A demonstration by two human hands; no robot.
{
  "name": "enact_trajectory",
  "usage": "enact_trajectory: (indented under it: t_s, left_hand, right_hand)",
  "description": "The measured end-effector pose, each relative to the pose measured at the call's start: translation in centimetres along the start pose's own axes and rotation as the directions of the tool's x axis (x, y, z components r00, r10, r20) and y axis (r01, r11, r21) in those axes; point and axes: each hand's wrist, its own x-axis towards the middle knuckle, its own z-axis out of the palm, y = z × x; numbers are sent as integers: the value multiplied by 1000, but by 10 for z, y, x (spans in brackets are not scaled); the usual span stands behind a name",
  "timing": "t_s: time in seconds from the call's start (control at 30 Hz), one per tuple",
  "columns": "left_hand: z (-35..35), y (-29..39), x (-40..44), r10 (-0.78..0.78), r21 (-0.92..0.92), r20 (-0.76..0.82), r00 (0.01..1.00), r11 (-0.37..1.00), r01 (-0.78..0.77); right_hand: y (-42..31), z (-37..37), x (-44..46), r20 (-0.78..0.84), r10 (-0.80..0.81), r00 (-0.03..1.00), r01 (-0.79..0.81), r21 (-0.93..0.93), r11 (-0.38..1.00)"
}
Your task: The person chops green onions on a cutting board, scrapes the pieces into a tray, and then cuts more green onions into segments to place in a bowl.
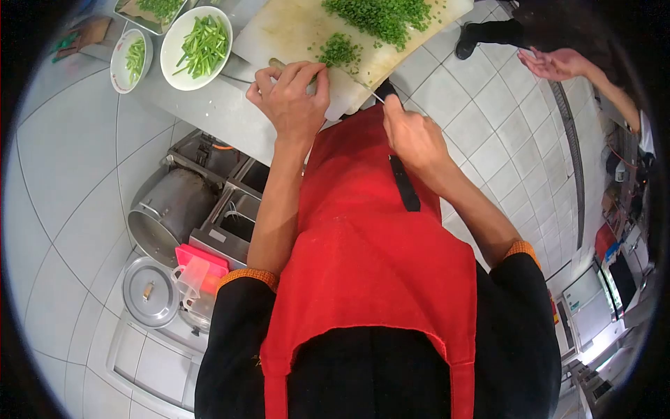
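Red apron (384, 279) before me; right hand (415, 133) clenches a knife (374, 93); left hand (294, 94) curls, hold unclear. Chopped greens (382, 19) heaped; longer pieces (202, 47) unminced.

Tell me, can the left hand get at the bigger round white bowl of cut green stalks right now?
Probably yes: the bigger round white bowl sits to the left of the left hand, with nothing tall visible between them. It would just have to leave the pale flat cutting board.

My right grip (415, 136) holds a knife (377, 98) at the cutting board (279, 35) while my left grip (292, 94) curls beside chopped greens (339, 51); a white bowl (171, 49) of cut stalks (200, 46) sits on the bench (223, 101).
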Motion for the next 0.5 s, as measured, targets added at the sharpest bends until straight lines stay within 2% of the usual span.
enact_trajectory:
  t_s: [0.07, 0.27, 0.5]
  left_hand:
    - [1, 0, 0, -4, 13, 10, 1000, 1000, 4]
    - [-1, 3, 1, -28, 29, 33, 999, 999, 27]
    - [-1, 0, -3, -24, 8, 35, 999, 1000, 24]
  right_hand:
    - [-5, 0, 13, 55, -3, 998, 5, -27, 1000]
    - [-11, 4, 29, 45, -26, 999, 28, -28, 999]
    - [20, 12, -17, -9, -27, 1000, 27, 18, 999]
